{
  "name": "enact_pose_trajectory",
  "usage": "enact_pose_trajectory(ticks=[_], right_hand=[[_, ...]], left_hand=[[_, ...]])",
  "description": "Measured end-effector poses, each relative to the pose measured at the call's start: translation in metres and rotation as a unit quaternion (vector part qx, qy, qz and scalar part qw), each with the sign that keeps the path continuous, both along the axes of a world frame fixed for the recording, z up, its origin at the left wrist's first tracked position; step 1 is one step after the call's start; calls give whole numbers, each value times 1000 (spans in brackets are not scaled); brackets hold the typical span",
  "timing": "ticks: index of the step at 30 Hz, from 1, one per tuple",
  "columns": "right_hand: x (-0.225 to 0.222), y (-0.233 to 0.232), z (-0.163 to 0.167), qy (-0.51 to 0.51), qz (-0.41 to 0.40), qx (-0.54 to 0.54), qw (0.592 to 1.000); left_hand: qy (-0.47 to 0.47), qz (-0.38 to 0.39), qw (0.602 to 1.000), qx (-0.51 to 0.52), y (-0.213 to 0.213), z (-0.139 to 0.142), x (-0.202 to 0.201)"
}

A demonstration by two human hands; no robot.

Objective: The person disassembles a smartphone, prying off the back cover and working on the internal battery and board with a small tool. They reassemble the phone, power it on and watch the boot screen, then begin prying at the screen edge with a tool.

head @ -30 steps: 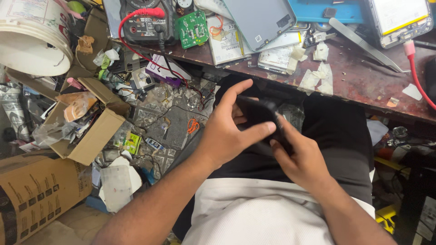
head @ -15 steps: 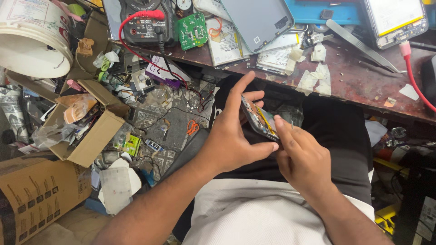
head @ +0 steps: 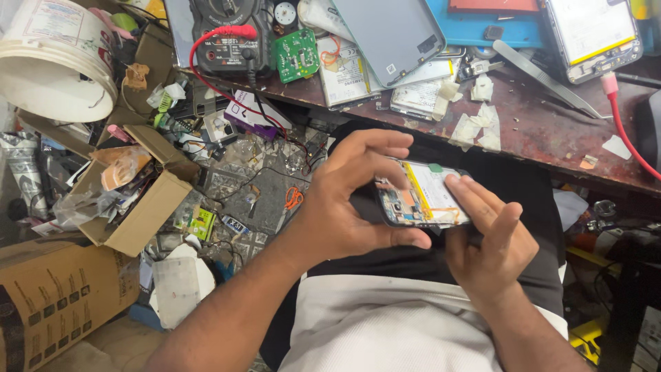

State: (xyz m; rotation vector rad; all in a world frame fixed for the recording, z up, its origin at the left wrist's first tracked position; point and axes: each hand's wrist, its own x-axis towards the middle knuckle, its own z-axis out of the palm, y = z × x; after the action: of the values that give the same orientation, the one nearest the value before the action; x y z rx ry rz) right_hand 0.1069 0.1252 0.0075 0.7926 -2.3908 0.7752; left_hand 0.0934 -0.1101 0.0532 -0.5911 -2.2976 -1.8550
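I am seeing a white bucket (head: 51,65) sitting at ten o'clock, a multimeter (head: 224,31) lying on the desk (head: 551,138) at twelve.
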Motion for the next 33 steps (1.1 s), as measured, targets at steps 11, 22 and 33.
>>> enact_pose_trajectory(ticks=[11,22,33], right_hand=[[8,11,-14,-340,76,-129,928],[12,20,-15,-461,96,-259,843],[13,14,-17,-527,51,-427,733]], left_hand=[[-115,41,991,-50,3,-10,-10],[-196,8,981,0,-1,-18,-10],[-218,-7,975,-32,9,-20,-5]])
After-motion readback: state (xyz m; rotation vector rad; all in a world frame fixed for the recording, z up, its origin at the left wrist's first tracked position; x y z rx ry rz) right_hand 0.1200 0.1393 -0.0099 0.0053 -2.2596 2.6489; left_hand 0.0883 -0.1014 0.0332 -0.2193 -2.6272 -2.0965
